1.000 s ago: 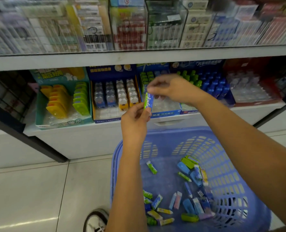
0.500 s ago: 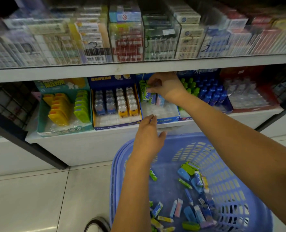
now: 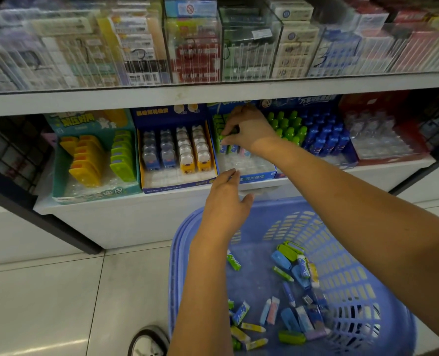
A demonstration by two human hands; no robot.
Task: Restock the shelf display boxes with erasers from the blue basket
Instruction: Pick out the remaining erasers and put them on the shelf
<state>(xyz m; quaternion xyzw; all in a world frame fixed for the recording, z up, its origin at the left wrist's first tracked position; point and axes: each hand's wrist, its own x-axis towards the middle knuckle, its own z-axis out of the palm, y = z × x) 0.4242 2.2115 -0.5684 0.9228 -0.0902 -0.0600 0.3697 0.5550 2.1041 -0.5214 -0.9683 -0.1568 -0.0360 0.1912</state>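
You are seating a small green-sleeved eraser [image 3: 225, 136], pinched in your right hand [image 3: 249, 129] fingers, into the blue cardboard display box [image 3: 251, 176] on the shelf; keep it upright beside its row while your empty, loosely spread left hand [image 3: 226, 201] is hovering above the blue plastic basket [image 3: 367, 291].

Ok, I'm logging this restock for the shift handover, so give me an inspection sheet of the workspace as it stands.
Surface: white shelf, display boxes in a row.
Job's things: blue basket on the floor, loose erasers inside; eraser box front slots bare.
Clutter: nothing seen.
Grippers: right hand pinching a green eraser at the box; left hand open at the shelf edge.
Cables: nothing seen.
Surroundings: tiled floor, a shoe, upper shelf stock.
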